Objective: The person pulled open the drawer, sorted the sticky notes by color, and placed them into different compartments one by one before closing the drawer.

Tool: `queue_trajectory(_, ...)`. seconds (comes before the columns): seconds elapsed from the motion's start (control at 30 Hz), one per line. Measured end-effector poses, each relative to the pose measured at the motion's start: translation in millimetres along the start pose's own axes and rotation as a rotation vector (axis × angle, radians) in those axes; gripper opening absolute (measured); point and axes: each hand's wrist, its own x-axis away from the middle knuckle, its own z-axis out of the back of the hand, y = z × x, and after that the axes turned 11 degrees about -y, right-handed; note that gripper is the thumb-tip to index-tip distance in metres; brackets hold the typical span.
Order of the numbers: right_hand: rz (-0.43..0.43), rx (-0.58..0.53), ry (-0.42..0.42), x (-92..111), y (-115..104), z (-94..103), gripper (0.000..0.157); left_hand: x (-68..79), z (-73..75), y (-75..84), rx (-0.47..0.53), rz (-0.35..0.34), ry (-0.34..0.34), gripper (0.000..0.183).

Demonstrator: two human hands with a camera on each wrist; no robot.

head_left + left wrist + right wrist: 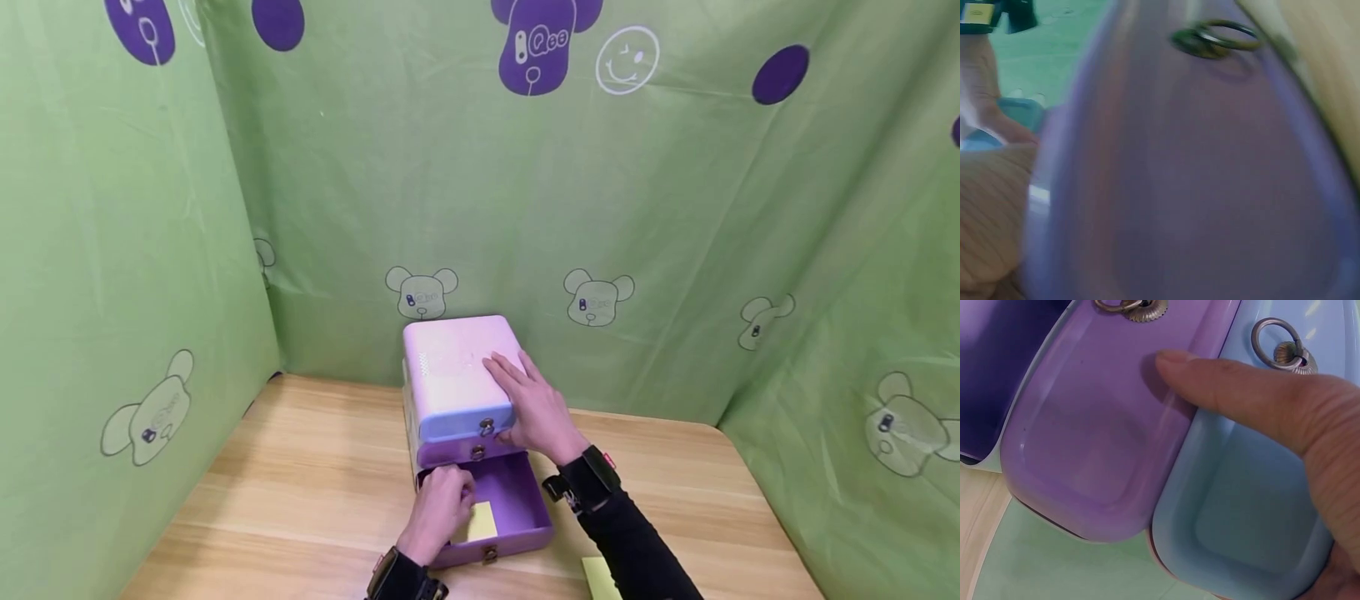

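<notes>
A small drawer cabinet (457, 358) with a pale pink top stands against the back curtain. Its blue drawer (1241, 500) and the purple drawer (1091, 437) below it are closed; the lowest purple drawer (528, 500) is pulled out. My left hand (441, 504) reaches into that drawer with bent fingers, beside a yellow paper (482, 521) on its floor. I cannot tell whether the fingers pinch anything. My right hand (542, 414) rests on the cabinet's top right edge, fingers extended, its thumb (1229, 387) across the front over the closed purple drawer.
Another yellow paper (600, 577) lies on the wooden table (322, 500) at the front, partly under the right forearm. Metal ring pulls (1275, 344) stick out from the drawer fronts. Green printed curtains (480, 192) enclose the table at the back and sides.
</notes>
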Motion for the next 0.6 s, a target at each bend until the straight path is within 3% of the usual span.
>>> queue_trajectory(0.13, 0.004, 0.008, -0.006, -0.5, 0.6, 0.4, 0.131, -2.7, 11.9, 13.6, 0.046, -0.035, -0.005, 0.008)
queue_trajectory(0.23, 0.007, 0.016, -0.002, -0.7, 1.5, 0.9, 0.131, -4.6, 19.9, 22.5, 0.049, -0.112, 0.046, 0.007)
queue_trajectory(0.33, 0.016, 0.021, 0.009, -1.0, 2.0, 1.5, 0.129, -7.0, 28.3, 30.1, 0.021, -0.214, 0.162, 0.004)
queue_trajectory(0.47, 0.028, 0.023, 0.016, -2.1, 1.5, 1.7, 0.126, -12.9, 41.3, 37.7, -0.062, -0.339, 0.372, 0.005)
queue_trajectory(0.6, 0.038, 0.024, 0.022, -2.3, 1.3, 0.6, 0.126, -20.9, 53.3, 39.8, -0.180, -0.361, 0.510, 0.004)
